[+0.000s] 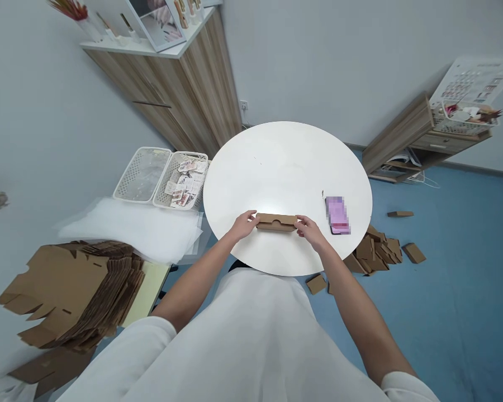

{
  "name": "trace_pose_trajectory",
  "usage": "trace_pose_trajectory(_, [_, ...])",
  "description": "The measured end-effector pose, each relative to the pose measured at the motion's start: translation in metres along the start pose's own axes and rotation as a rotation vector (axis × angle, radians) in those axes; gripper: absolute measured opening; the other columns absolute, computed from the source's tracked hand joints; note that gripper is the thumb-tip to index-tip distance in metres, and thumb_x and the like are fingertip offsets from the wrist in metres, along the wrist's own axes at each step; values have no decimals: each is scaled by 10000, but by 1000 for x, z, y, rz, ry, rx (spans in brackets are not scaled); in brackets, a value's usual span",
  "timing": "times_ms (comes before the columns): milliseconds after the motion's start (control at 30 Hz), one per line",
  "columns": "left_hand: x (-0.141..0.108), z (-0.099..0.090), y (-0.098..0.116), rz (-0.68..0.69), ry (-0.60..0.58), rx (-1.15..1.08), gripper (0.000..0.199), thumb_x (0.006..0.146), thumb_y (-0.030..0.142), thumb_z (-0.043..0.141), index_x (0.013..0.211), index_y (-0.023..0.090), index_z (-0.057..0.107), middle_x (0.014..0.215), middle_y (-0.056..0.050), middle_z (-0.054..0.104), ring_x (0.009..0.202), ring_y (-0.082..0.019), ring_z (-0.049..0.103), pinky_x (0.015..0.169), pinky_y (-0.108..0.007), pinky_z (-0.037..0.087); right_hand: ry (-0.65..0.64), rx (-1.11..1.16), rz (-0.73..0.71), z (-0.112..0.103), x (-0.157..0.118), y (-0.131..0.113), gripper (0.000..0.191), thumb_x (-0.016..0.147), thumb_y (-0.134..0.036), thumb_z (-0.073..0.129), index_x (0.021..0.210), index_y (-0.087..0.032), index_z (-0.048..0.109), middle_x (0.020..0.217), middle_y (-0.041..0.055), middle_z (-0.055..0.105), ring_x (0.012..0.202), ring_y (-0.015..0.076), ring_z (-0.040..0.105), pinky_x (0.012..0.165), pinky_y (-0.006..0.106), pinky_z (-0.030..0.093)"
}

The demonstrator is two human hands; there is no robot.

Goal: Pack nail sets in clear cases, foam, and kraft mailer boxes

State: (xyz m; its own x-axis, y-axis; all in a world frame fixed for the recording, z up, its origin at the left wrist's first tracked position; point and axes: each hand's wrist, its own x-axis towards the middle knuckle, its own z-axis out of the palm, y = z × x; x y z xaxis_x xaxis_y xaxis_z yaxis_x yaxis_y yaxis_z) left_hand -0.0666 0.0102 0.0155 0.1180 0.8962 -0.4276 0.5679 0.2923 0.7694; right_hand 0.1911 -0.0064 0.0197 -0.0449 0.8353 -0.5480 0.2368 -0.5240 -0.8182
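A brown cardboard box (276,223) is between my hands at the near part of the round white table (285,162). Its long side with a curved notch faces me. My left hand (243,225) grips the box's left end, thumb and fingers closed on it. At the opposite end my right hand (309,231) holds the right corner the same way. The undersides of the fingers are hidden, and I cannot tell whether the box touches the tabletop.
A phone (337,215) lies right on the table. Folded boxes (373,251) are heaped on the blue floor. To the left are flat cardboard blanks (67,290), white foam sheets (129,229), a basket of packets (184,181) and another basket (142,174). A wooden cabinet (171,95) stands behind.
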Motion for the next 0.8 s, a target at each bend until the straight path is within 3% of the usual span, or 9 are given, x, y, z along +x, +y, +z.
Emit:
trace_pose_trajectory(100, [1,1,-6,-38,-81,-46,572,775,500,464,1265,213,395,1079,-78,558,845,-160,575,663,-253,449,21,36,16,8,-2,7,525,667,-363,536,1177,-264,461,952,21,526,650,105,535,620,264,442])
trace_pose_trajectory(233, [-3,2,-12,12,-138,-47,540,791,463,467,1273,232,384,1105,-75,543,833,-149,580,684,-258,453,117,48,-7,23,-8,15,520,668,-328,512,1180,-272,437,1070,41,500,714,122,549,650,286,444])
trace_pose_trajectory(567, [-23,17,-35,165,-153,-187,483,787,234,497,1254,232,375,1248,-98,446,941,-164,569,801,-318,471,360,59,-86,63,-48,36,489,693,-263,451,1179,-226,411,1235,86,458,875,163,566,694,293,451])
trace_pose_trajectory(800, [-37,34,-60,136,-153,-102,574,732,181,547,1259,197,322,1243,-114,461,1100,-211,493,861,-333,425,521,75,94,90,-61,67,560,697,-403,524,1202,-190,404,1187,112,504,1034,206,525,836,320,426])
